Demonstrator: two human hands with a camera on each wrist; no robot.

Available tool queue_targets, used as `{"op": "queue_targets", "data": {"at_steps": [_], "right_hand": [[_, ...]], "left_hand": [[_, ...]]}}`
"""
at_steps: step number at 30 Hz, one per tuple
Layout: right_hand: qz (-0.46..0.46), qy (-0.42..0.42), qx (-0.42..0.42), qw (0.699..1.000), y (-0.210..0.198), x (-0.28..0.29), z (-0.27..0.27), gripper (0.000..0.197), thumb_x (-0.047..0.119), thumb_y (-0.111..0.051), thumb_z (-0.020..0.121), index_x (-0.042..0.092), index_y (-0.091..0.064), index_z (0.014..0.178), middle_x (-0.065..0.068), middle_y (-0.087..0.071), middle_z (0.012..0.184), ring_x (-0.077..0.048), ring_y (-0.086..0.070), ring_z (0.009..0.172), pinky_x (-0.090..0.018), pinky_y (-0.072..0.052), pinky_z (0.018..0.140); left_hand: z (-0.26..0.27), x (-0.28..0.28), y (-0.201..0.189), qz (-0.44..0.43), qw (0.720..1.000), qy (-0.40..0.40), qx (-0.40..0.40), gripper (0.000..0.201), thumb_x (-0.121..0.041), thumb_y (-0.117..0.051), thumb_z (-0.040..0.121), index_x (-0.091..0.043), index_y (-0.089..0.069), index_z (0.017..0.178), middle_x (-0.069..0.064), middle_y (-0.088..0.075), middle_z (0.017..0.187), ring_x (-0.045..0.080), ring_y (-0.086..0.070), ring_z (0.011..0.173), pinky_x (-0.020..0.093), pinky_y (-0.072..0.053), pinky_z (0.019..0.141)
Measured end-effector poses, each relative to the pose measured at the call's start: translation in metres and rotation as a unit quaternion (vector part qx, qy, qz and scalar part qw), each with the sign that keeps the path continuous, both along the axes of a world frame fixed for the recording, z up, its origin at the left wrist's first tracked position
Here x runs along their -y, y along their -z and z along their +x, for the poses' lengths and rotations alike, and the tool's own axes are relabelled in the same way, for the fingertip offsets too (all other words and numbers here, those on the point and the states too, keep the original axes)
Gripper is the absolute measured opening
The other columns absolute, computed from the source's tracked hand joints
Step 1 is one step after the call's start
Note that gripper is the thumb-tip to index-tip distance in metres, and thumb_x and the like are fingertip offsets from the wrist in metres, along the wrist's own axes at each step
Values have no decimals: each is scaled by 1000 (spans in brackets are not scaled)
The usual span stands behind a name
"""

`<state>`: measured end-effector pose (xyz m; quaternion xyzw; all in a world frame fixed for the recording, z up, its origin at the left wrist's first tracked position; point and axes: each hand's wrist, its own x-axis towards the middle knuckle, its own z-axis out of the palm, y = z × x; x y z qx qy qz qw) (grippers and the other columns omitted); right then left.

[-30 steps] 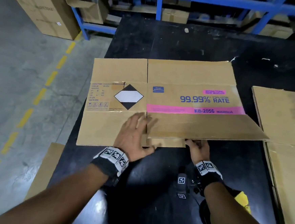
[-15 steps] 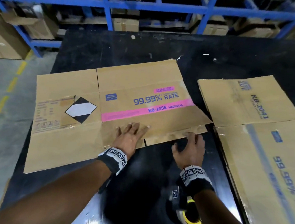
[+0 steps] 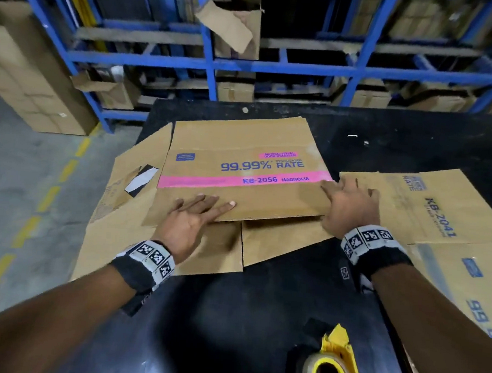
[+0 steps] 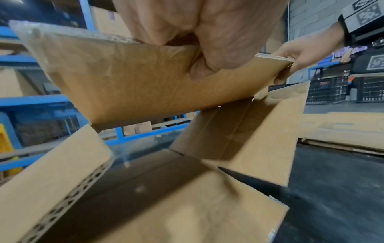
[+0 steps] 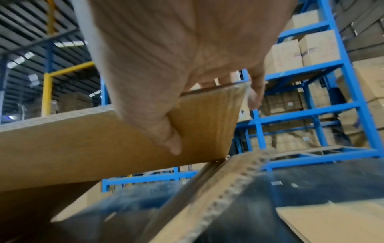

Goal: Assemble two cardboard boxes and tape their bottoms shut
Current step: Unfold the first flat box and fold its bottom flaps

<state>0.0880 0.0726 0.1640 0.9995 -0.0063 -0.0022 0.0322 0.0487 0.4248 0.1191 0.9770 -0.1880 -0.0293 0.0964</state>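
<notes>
A cardboard box (image 3: 242,145) with a pink stripe and "99.99% RATE" print sits half opened on the black table (image 3: 258,319), its top panel raised off the lower one. My left hand (image 3: 198,212) holds the near flap (image 4: 135,82) of that panel, fingers on top and thumb underneath. My right hand (image 3: 346,203) grips the same flap at its right corner (image 5: 207,123), thumb below. The lower flaps (image 4: 239,139) lie spread toward me. A second flattened box (image 3: 431,207) marked KB-2041 lies to the right.
A yellow tape dispenser (image 3: 330,369) stands at the near table edge. Another flat carton (image 3: 472,286) lies near right. Blue racks (image 3: 207,62) with cartons run behind the table. The floor with a yellow dashed line (image 3: 47,194) is at the left.
The flat box has been pulled up into a half-open shape. My right hand moved from the near edge to the flap's right corner, and my left hand now pinches the flap.
</notes>
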Motion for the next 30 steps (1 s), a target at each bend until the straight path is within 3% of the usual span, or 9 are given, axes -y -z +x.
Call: {"op": "queue_targets", "data": {"at_steps": [4, 8, 13, 16, 18, 20, 24, 27, 30], "right_hand": [[106, -20, -22, 994, -43, -35, 4, 82, 17, -58, 85, 39, -22, 156, -8, -31, 145, -37, -51, 114, -48, -53, 85], [158, -53, 31, 986, -70, -77, 5, 84, 8, -56, 81, 38, -27, 154, -10, -24, 153, -44, -56, 109, -49, -53, 87], [168, -76, 25, 983, -69, -112, -11, 81, 8, -57, 82, 34, -32, 154, -10, -24, 154, -44, -56, 112, -49, -52, 91], [181, -64, 1, 981, -47, -116, -25, 80, 6, -58, 82, 34, -33, 153, -6, -19, 158, -43, -58, 110, -47, -51, 92], [193, -54, 7, 980, -34, -113, -32, 83, 6, -60, 81, 36, -33, 153, -3, -16, 160, -43, -60, 109, -45, -50, 92], [218, -49, 28, 974, -26, -107, -35, 83, 5, -63, 79, 35, -37, 152, -2, -19, 160, -41, -61, 110, -43, -50, 93], [356, -38, 72, 931, -16, -94, -34, 75, 11, -77, 77, 33, -53, 145, 0, -38, 153, -29, -52, 128, -36, -42, 107], [437, -29, 103, 893, -14, -93, -32, 72, 9, -87, 70, 24, -63, 136, -1, -54, 139, -17, -57, 123, -20, -37, 103], [476, -29, 95, 874, -17, -90, -30, 77, 11, -95, 62, 24, -65, 133, 2, -59, 130, -8, -56, 114, -21, -40, 102]], "left_hand": [[-11, -46, -66, -27, 998, -25, 58, 70, -21, -31, 95, -56, -22, 155, -4, -34, 166, 24, -27, 155, 55, -23, 122], [-25, -90, -101, -56, 986, -52, 149, 71, -10, -29, 94, -49, -39, 153, 3, -51, 156, 30, -43, 147, 58, -37, 113], [-59, -123, -102, -82, 978, -45, 187, 62, -12, -39, 93, -33, -53, 149, 8, -60, 145, 32, -59, 132, 48, -47, 104], [-75, -133, -86, -30, 981, -128, 144, 70, -23, -69, 88, -37, -45, 152, 6, -52, 153, 33, -54, 135, 54, -40, 114], [-81, -141, -74, 59, 968, -229, 87, 76, -53, -64, 90, -44, -30, 157, 5, -34, 163, 37, -35, 148, 65, -21, 120], [-84, -147, -65, 70, 955, -284, 42, 79, -69, -52, 90, -50, -17, 159, 7, -19, 169, 45, -24, 151, 68, -22, 118], [-88, -149, -62, 9, 951, -306, 35, 85, -67, -62, 85, -51, -21, 158, 11, -9, 169, 47, -46, 138, 57, -52, 99], [-81, -154, -70, -120, 940, -312, 66, 91, -62, -84, 68, -45, -47, 149, 8, -29, 158, 28, -50, 138, 48, -51, 105], [-71, -166, -64, -340, 897, -265, 100, 95, -72, -90, 46, -43, -65, 133, 0, -44, 142, 4, -42, 141, 45, -46, 114]]}}
